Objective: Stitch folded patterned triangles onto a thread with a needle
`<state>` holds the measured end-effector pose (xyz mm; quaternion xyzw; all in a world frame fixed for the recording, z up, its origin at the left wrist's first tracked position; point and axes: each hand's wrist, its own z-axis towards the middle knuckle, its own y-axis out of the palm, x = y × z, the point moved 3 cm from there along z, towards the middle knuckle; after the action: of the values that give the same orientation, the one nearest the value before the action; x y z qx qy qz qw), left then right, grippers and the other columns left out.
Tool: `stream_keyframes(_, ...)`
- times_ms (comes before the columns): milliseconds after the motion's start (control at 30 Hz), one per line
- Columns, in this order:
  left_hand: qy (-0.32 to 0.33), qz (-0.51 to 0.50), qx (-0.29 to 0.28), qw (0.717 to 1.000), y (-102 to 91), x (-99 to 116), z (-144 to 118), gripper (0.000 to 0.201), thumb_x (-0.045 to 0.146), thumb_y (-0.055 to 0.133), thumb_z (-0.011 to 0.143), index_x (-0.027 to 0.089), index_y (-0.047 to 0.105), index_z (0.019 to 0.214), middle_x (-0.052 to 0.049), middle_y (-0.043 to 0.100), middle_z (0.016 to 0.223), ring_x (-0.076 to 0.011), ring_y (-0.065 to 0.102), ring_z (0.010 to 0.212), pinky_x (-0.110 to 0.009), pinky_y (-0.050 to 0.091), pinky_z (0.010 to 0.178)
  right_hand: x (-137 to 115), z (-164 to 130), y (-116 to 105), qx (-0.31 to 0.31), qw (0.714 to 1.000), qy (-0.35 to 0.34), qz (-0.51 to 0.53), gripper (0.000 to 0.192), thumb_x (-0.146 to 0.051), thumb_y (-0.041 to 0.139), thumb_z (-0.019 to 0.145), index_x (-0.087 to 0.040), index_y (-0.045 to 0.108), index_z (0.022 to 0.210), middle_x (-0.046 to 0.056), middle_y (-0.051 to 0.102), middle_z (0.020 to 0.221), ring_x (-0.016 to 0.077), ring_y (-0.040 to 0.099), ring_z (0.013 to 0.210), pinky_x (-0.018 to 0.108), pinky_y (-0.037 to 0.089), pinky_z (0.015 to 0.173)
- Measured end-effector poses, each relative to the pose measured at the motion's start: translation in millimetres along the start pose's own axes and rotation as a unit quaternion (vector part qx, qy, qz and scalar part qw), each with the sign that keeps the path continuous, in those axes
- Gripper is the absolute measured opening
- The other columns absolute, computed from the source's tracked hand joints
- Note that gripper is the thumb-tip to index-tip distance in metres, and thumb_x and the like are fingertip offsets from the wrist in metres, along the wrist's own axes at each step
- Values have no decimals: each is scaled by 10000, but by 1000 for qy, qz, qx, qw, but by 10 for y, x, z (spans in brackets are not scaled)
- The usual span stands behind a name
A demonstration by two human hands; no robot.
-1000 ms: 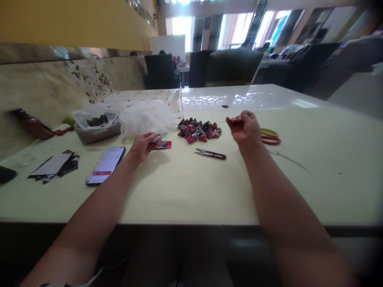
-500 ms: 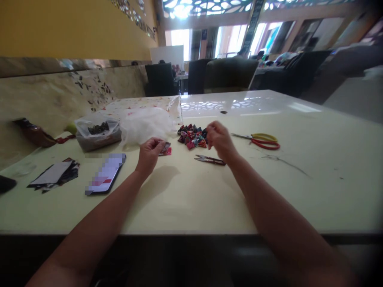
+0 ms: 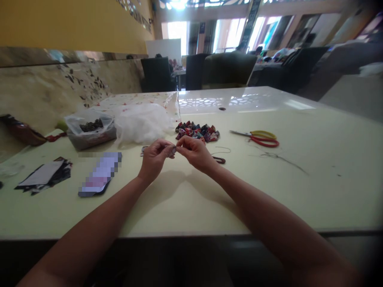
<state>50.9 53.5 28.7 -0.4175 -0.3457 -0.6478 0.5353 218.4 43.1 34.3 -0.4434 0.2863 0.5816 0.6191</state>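
Near the middle of the table, my left hand (image 3: 153, 158) pinches a small piece of patterned cloth (image 3: 172, 151) between thumb and fingers. My right hand (image 3: 196, 154) meets it there, its thumb and forefinger pinched at the cloth's edge; whatever is between them is too small to make out. A thin dark thread (image 3: 223, 148) curls on the table just right of that hand. Behind both hands lies a pile of small stuffed patchwork pieces (image 3: 191, 129). The thread snips (image 3: 220, 160) are mostly covered by my right hand. Another patterned scrap (image 3: 143, 150) shows at my left hand's outer side.
Scissors with yellow and red handles (image 3: 263, 139) lie to the right, near a tangle of thread (image 3: 278, 156). On the left are a phone (image 3: 101, 173), a stack of cloth pieces (image 3: 44, 174), an open plastic bag (image 3: 89, 137) and white stuffing (image 3: 143, 123).
My right hand has come left and down from beside the patchwork pile to meet my left hand. It now covers the snips' blades. The view has shifted slightly.
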Motion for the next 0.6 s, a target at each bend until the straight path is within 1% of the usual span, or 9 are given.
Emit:
stream_keyframes(133,-18,-24,-2,1000,7,-21,-16,304,442,875,797,181,753,894,-30,756,785,-164,709,699,-334,638,718,-44,-10,-21,1,1000,1,3,165,-285,672,893,-227,599,757,-40,487,628,123,413,616,278,292,558)
stream_keyframes(333,-41,-35,-14,998,5,-37,-18,346,456,895,770,187,765,945,-36,777,813,-181,740,741,-371,657,785,-43,-1,-44,5,1000,-11,0,150,-276,666,890,-236,594,765,-37,495,642,131,420,621,286,306,567)
stream_keyframes(467,-50,-34,-15,998,4,-42,-14,357,454,907,750,182,766,933,-42,781,809,-189,742,735,-383,656,786,-24,4,-45,2,1000,-19,-13,134,-264,662,898,-228,603,784,-47,478,631,125,411,618,290,309,585)
stream_keyframes(600,-50,-39,-12,998,5,-42,-11,340,434,916,743,173,758,893,-34,770,774,-178,732,709,-366,649,763,-6,7,-45,-6,1000,-27,-15,112,-263,659,901,-215,617,809,-54,470,637,118,416,625,288,320,603)
